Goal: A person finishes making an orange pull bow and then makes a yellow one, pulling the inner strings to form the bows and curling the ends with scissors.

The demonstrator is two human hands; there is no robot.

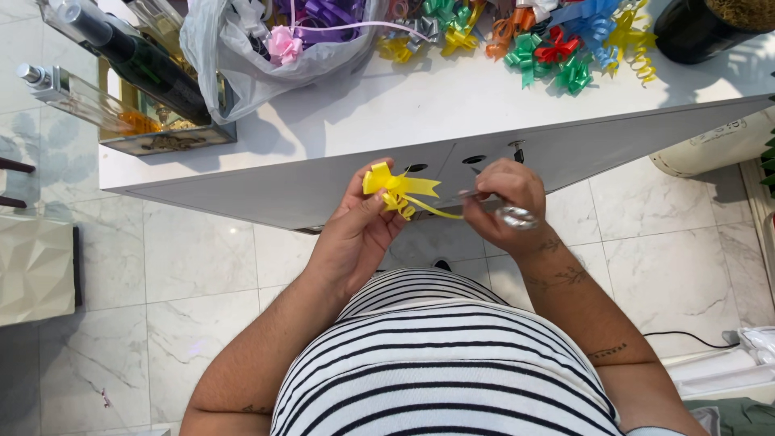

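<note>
The left hand (361, 222) pinches a yellow bow (393, 186), the right hand (504, 202) grips scissors (507, 214) closed on its tail, and far on the desk (420, 105) a bag (250, 60) holds more bows (284, 42).

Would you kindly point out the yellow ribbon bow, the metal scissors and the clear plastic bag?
yellow ribbon bow (386, 181), head view, top loop.
metal scissors (517, 216), head view, handle ring.
clear plastic bag (242, 69), head view, front wall.

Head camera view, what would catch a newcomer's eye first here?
Probably the yellow ribbon bow, pinched in the left hand at the centre of the frame, its tail running to the right hand, which grips a shiny metal tool. Next, the heap of coloured bows along the white table's far edge, beside a grey plastic bag.
</note>
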